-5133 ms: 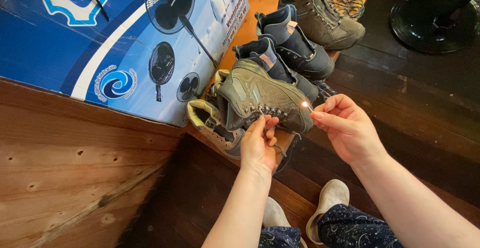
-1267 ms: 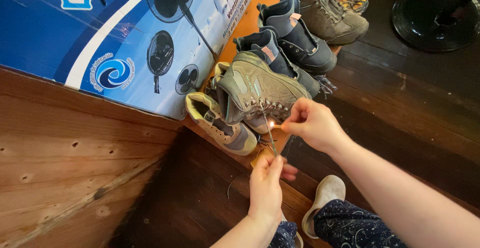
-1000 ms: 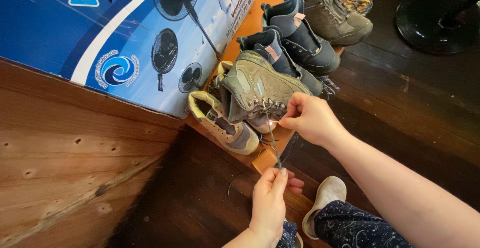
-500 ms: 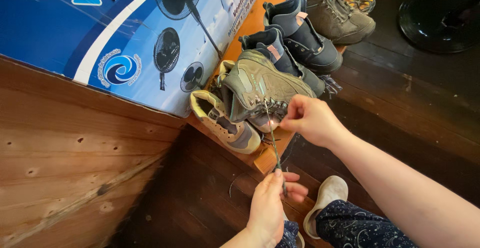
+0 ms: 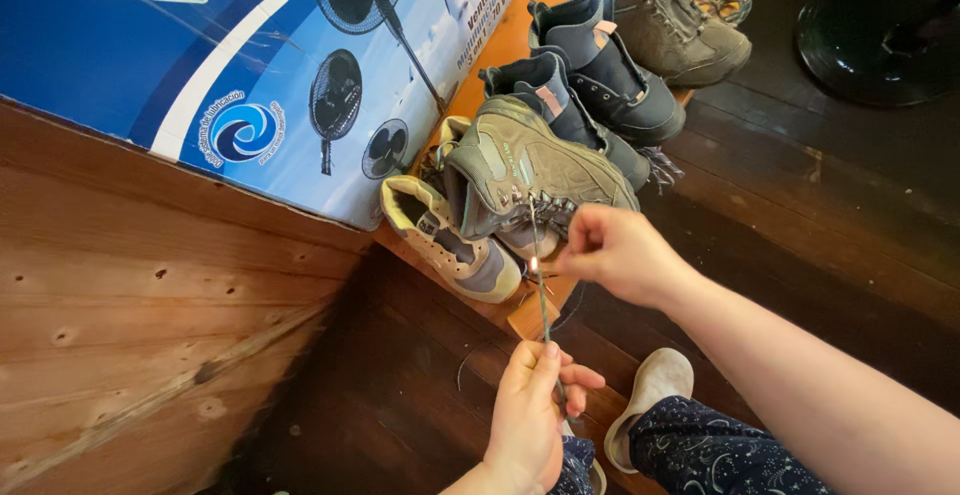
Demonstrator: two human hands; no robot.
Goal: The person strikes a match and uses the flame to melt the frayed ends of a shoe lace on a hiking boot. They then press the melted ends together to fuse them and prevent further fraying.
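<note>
Viewing the centre of the frame from the head camera, I see my left hand (image 5: 528,417) at lower centre with its grip pinched together on the lower end of a thin dark bootlace (image 5: 541,295). The lace runs taut, nearly upright, to the eyelets of an olive hiking boot (image 5: 530,170) just above. My right hand (image 5: 615,252) sits right of centre, just beside the boot's toe, fingers closed together near the upper part of the lace; I cannot tell whether they clamp the lace itself. A small bright glint shows on the lace between the two hands.

The olive boot rests on a tan low shoe (image 5: 450,245) at the edge of a wooden shelf (image 5: 500,45). Behind it, toward upper centre, stand two dark blue boots (image 5: 600,75) and a grey-brown boot (image 5: 665,15). A blue cardboard box (image 5: 200,65) printed with fan pictures fills the upper left. A round black stand base (image 5: 880,40) lies upper right on the dark plank floor (image 5: 800,215).
</note>
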